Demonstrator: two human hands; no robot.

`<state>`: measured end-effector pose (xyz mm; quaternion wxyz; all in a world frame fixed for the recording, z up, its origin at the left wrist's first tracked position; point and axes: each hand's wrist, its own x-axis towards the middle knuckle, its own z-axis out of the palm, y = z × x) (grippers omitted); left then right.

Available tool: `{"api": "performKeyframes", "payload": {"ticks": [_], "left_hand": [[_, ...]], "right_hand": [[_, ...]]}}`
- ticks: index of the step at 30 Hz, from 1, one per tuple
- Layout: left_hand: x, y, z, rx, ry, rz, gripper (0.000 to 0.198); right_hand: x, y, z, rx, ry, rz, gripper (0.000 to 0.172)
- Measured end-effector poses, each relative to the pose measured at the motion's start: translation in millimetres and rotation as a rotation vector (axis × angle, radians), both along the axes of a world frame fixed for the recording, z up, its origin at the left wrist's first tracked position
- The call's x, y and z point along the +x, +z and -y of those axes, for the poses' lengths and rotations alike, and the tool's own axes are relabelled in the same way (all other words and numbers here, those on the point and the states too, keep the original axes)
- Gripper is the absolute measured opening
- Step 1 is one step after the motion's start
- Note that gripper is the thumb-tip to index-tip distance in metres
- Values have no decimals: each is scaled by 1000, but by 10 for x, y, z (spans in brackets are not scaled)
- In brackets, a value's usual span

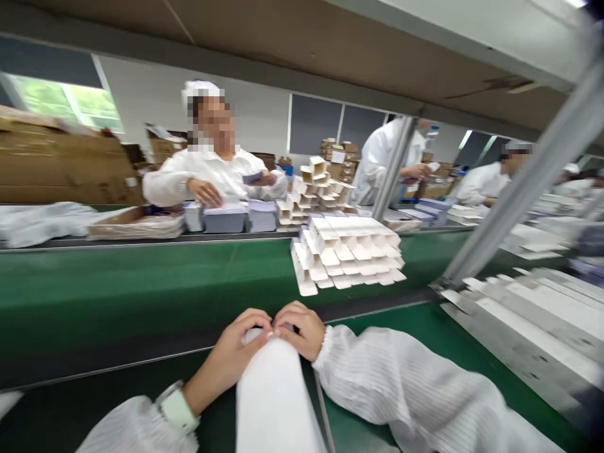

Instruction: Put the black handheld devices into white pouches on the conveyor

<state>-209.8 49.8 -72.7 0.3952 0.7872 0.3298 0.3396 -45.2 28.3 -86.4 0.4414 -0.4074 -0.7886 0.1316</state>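
Observation:
A long white carton lies in front of me at the near edge of the bench, its far end between my hands. My left hand grips that end from the left, thumb on top and fingers curled over the edge. From the right, my right hand pinches the same end, its fingertips meeting those of the left. The end flap itself is mostly hidden by my fingers. Beyond my hands, a stack of small open-ended white boxes sits on the green conveyor belt.
Long white cartons are stacked at my right. A slanted metal post rises beside them, under an overhead shelf. Across the belt, a co-worker handles purple-grey cards near a shallow cardboard tray. Other people in white work further right.

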Motion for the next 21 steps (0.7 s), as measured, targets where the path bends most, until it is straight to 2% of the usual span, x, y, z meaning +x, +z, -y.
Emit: {"api": "performKeyframes", "payload": {"ticks": [4, 7, 17, 21], "left_hand": [[4, -29, -73, -72, 9, -106, 18], [5, -33, -86, -52, -11, -142, 17], [-15, 9, -11, -23, -74, -52, 18], [-27, 14, 23, -49, -45, -71, 18]], "right_hand": [[5, -7, -41, 21, -18, 2, 9], [1, -15, -34, 9, -39, 14, 8], [-1, -28, -12, -88, -44, -4, 9], [-21, -26, 9, -100, -35, -28, 12]]}}
